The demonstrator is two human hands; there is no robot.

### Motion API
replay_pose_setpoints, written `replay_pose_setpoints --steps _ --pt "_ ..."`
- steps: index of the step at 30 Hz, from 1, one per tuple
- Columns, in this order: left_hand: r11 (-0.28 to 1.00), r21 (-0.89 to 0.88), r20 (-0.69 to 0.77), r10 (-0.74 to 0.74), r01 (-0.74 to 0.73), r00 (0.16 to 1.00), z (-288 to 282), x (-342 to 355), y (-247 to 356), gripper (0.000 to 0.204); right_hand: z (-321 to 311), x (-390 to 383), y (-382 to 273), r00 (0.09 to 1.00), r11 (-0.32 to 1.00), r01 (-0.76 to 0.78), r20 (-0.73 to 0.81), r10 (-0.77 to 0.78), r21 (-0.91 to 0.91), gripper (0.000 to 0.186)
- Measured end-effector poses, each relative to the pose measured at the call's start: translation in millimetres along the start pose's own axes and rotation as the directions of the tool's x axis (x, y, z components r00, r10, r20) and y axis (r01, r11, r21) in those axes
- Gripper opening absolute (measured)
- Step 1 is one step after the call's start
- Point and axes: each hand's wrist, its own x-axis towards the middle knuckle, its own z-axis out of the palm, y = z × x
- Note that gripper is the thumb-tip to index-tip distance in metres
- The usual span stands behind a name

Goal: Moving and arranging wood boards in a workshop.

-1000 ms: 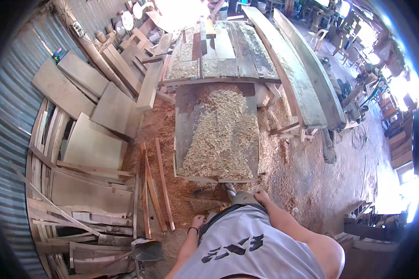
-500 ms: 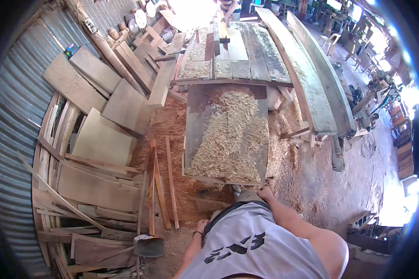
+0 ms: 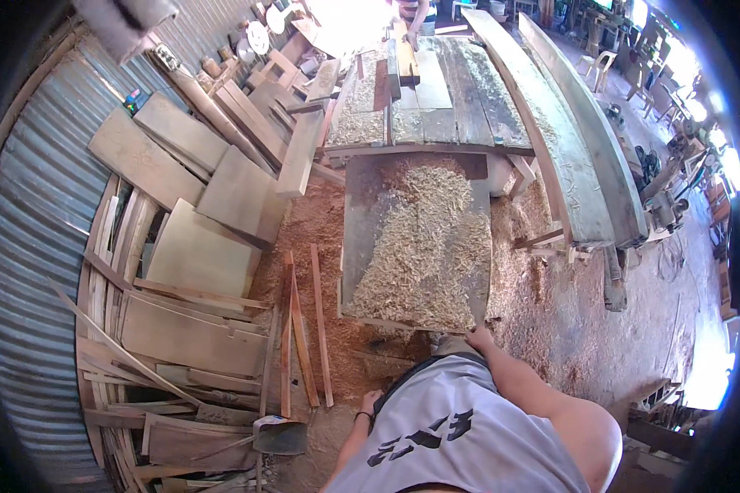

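My right hand [image 3: 478, 338] is forward at the near right corner of a low board [image 3: 362, 205] heaped with pale wood shavings [image 3: 419, 255], its fingers curled at the edge; their exact grip is unclear. My left hand [image 3: 371, 403] is low beside my dark waistband, fingers curled and partly hidden. Beyond the low board, a plank table [image 3: 460, 90] holds shavings, flat pieces and a yellowish timber [image 3: 407, 64]. A co-worker's hand [image 3: 413, 39] is at the timber's far end.
Boards [image 3: 189, 337] lean along a corrugated wall [image 3: 25, 312] on the left, beside loose strips [image 3: 316, 320] and a shovel [image 3: 279, 437]. Two long planks [image 3: 575, 189] rest on supports at right. Chairs [image 3: 600, 62] and machinery [image 3: 662, 205] stand farther right on the shaving-strewn floor [image 3: 526, 304].
My right hand has moved forward to the low board's edge. The scene has shifted rightward in the picture. The co-worker's timber and hand have come farther into view.
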Motion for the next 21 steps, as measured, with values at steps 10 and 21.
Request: replay_pose_setpoints --steps 10,21 --pt "0.988 0.136 -0.106 -0.064 0.078 0.992 3.0 28.4 22.7 0.032 4.9 44.5 -11.2 0.996 0.996 0.088 0.03 -0.088 0.026 0.03" --pt "0.984 0.162 -0.18 -0.047 0.077 0.983 13.7 27.2 29.4 0.034 0.3 79.9 -30.1 0.957 0.983 0.144 0.27 -0.108 -0.116 0.037"
